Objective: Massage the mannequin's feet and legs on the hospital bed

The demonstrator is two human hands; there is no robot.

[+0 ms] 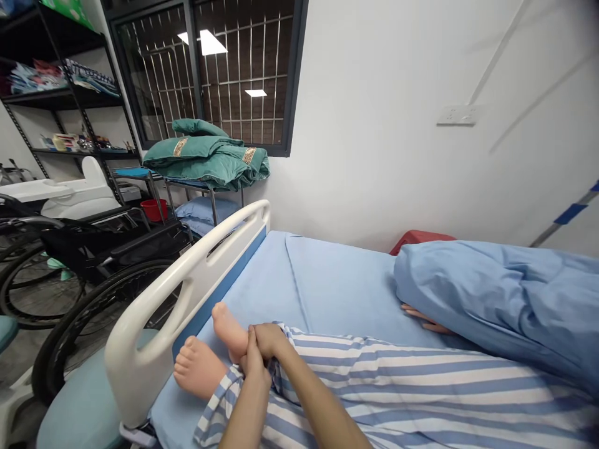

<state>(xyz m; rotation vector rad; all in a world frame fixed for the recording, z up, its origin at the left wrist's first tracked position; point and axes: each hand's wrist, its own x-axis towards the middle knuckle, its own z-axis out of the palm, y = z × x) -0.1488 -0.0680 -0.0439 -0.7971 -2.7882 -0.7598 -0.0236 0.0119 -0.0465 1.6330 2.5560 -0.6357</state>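
A care manikin lies on the bed in blue-and-white striped trousers (388, 380). Its far foot (229, 327) and near foot (199, 366) stick out bare close to the footboard. My left hand (254, 355) is closed around the far ankle, just below the trouser cuff. Right against it, my right hand (269, 340) is wrapped over the same ankle at the cuff's edge. The two hands overlap, so some fingers and most of the ankle are hidden. The near foot lies beside my left forearm, untouched.
A cream footboard (135, 324) closes the bed's left end. Beyond it stand a wheelchair (107, 255) and a stool (79, 405). A blue quilt (491, 299) covers the manikin's upper part, with fingers (428, 319) showing under it. Green folded bedding (206, 159) sits below the window.
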